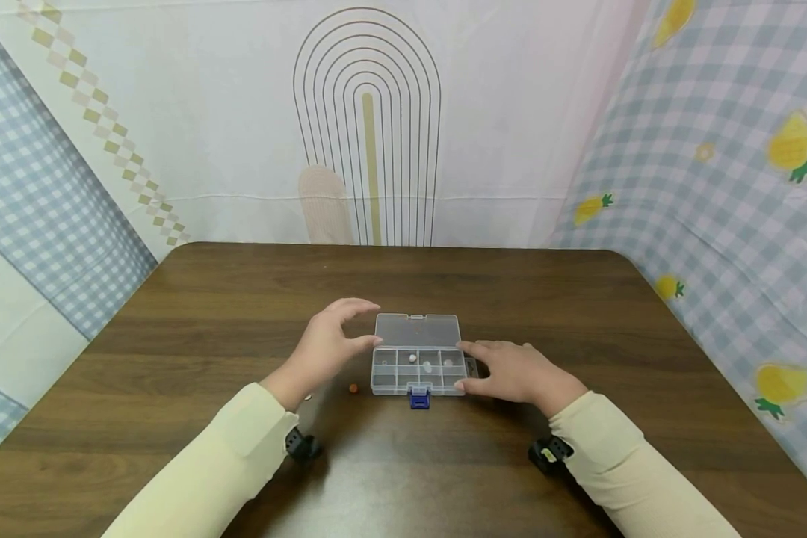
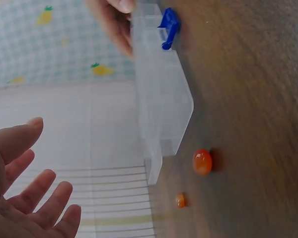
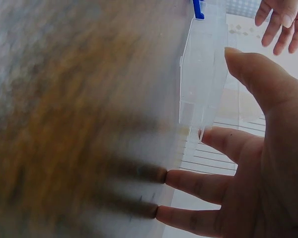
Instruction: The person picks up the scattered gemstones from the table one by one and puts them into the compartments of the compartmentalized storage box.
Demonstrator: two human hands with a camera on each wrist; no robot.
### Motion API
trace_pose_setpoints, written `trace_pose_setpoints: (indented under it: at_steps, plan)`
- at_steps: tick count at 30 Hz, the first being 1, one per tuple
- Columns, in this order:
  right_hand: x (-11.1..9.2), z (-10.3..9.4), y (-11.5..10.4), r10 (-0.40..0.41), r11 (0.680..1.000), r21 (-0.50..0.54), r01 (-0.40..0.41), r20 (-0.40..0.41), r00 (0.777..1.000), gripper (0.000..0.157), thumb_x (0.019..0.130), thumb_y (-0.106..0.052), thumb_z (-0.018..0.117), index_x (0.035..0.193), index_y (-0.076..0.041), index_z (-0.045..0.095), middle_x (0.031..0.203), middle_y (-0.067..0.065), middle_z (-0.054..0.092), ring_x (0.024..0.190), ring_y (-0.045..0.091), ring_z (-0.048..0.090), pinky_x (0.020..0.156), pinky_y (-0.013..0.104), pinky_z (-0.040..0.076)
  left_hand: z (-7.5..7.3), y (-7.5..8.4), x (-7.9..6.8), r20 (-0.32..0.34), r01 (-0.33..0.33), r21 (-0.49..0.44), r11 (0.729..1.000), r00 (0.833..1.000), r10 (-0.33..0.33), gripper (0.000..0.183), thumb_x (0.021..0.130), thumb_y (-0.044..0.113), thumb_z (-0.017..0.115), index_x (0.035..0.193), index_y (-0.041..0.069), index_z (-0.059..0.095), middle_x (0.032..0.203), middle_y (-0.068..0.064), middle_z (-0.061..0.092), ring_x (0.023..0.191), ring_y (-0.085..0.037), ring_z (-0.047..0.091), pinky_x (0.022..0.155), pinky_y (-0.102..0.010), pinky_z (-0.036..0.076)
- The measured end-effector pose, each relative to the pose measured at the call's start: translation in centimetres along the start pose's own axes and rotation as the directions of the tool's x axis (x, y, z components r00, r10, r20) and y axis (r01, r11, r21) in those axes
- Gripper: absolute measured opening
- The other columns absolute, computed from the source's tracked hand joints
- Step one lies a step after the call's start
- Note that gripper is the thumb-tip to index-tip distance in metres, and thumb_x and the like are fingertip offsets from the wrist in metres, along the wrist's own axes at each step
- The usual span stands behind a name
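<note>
A clear plastic compartment box stands on the table with its lid tipped back and its blue latch hanging at the front. A white bead and a few pale bits lie in its rear compartments. My left hand hovers left of the box, thumb and fingers apart, holding nothing. My right hand rests at the box's right end, thumb near the front corner and index finger touching farther back; its other fingertips meet the table. Left of the box lie an orange-red bead and a smaller orange one.
The brown wooden table runs back to a white cloth backdrop with arch lines. A blue checked cloth hangs at the right. Another small clear piece shows between the box and the right hand.
</note>
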State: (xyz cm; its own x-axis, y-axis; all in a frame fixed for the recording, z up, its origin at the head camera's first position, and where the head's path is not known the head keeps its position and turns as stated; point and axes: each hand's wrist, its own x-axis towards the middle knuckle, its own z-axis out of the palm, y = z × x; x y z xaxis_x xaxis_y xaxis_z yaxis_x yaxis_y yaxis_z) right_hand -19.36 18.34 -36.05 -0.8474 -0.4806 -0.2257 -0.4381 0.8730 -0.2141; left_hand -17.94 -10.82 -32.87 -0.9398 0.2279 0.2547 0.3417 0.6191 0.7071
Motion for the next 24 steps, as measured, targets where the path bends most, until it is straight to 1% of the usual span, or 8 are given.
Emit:
trace_pose_setpoints:
  at_steps: [3, 6, 9, 12, 16, 20, 22, 24]
  plan:
    - [0.0, -0.1, 0.0, 0.0, 1.0, 0.001, 0.0, 0.002, 1.0, 0.078, 0.087, -0.067, 0.052, 0.148, -0.02, 0.041, 0.145, 0.014, 0.046, 0.131, 0.039, 0.044, 0.099, 0.071, 0.029, -0.6, -0.5, -0.1, -0.003, 0.015, -0.047, 0.999, 1.0, -0.015, 0.046, 0.079, 0.009, 0.079, 0.122, 0.004, 0.064, 0.126, -0.012, 0.061, 0.116, -0.03, 0.057, 0.095, -0.046, 0.046]
    - [-0.1, -0.1, 0.0, 0.0, 1.0, 0.001, 0.0, 0.005, 1.0, 0.078, 0.087, -0.067, 0.052, 0.148, -0.02, 0.041, 0.145, 0.014, 0.046, 0.131, 0.039, 0.044, 0.099, 0.07, 0.03, -1.1, -1.0, -0.3, 0.027, 0.082, -0.132, 0.988, 0.997, -0.079, 0.048, 0.08, 0.01, 0.078, 0.125, 0.006, 0.063, 0.126, -0.012, 0.062, 0.109, -0.031, 0.061, 0.088, -0.045, 0.05]
    - [-0.1, -0.1, 0.0, 0.0, 1.0, -0.001, 0.0, 0.006, 1.0, 0.078, 0.087, -0.067, 0.052, 0.148, -0.019, 0.041, 0.145, 0.014, 0.046, 0.131, 0.039, 0.044, 0.099, 0.07, 0.03, -1.5, -1.5, -0.5, 0.063, 0.149, -0.2, 0.968, 0.988, -0.139, 0.05, 0.081, 0.012, 0.078, 0.128, 0.009, 0.061, 0.126, -0.012, 0.063, 0.107, -0.031, 0.063, 0.086, -0.043, 0.051]
    - [-0.1, -0.1, 0.0, 0.0, 1.0, -0.004, 0.0, 0.003, 1.0, 0.078, 0.087, -0.067, 0.052, 0.148, -0.019, 0.041, 0.145, 0.014, 0.046, 0.131, 0.039, 0.044, 0.099, 0.07, 0.03, -1.9, -2.1, -0.7, 0.075, 0.158, -0.249, 0.956, 0.987, -0.144, 0.049, 0.081, 0.012, 0.077, 0.128, 0.007, 0.061, 0.126, -0.013, 0.063, 0.113, -0.032, 0.061, 0.089, -0.043, 0.051]
    - [0.0, -0.1, 0.0, -0.002, 1.0, -0.008, 0.002, -0.001, 1.0, 0.078, 0.087, -0.067, 0.052, 0.147, -0.019, 0.041, 0.145, 0.014, 0.046, 0.131, 0.038, 0.044, 0.099, 0.07, 0.031, -2.4, -2.8, -0.9, 0.077, 0.146, -0.293, 0.945, 0.989, -0.129, 0.049, 0.081, 0.01, 0.077, 0.127, 0.002, 0.061, 0.125, -0.016, 0.063, 0.116, -0.035, 0.059, 0.09, -0.041, 0.051]
    - [0.0, -0.1, 0.0, -0.003, 1.0, -0.008, 0.003, -0.004, 1.0, 0.077, 0.087, -0.067, 0.053, 0.147, -0.019, 0.042, 0.145, 0.015, 0.046, 0.13, 0.039, 0.044, 0.099, 0.07, 0.03, -2.8, -3.6, -1.3, 0.081, 0.142, -0.302, 0.943, 0.989, -0.123, 0.048, 0.082, 0.01, 0.076, 0.126, 0.0, 0.06, 0.124, -0.017, 0.063, 0.117, -0.034, 0.058, 0.089, -0.032, 0.05]
    - [-0.1, -0.1, 0.0, -0.003, 1.0, -0.007, 0.003, -0.004, 1.0, 0.077, 0.087, -0.067, 0.052, 0.147, -0.019, 0.041, 0.145, 0.015, 0.046, 0.13, 0.039, 0.044, 0.099, 0.071, 0.03, -3.1, -3.9, -1.5, 0.088, 0.142, -0.296, 0.944, 0.989, -0.121, 0.048, 0.082, 0.011, 0.076, 0.126, -0.001, 0.06, 0.123, -0.017, 0.064, 0.116, -0.033, 0.059, 0.088, -0.027, 0.05]
    - [-0.1, -0.1, 0.0, -0.002, 1.0, -0.005, 0.002, -0.004, 1.0, 0.078, 0.087, -0.067, 0.052, 0.147, -0.019, 0.041, 0.145, 0.015, 0.046, 0.13, 0.039, 0.044, 0.099, 0.071, 0.03, -3.2, -4.2, -1.6, 0.095, 0.141, -0.286, 0.948, 0.988, -0.119, 0.048, 0.083, 0.011, 0.076, 0.126, -0.001, 0.06, 0.123, -0.018, 0.064, 0.115, -0.032, 0.059, 0.086, -0.024, 0.049]
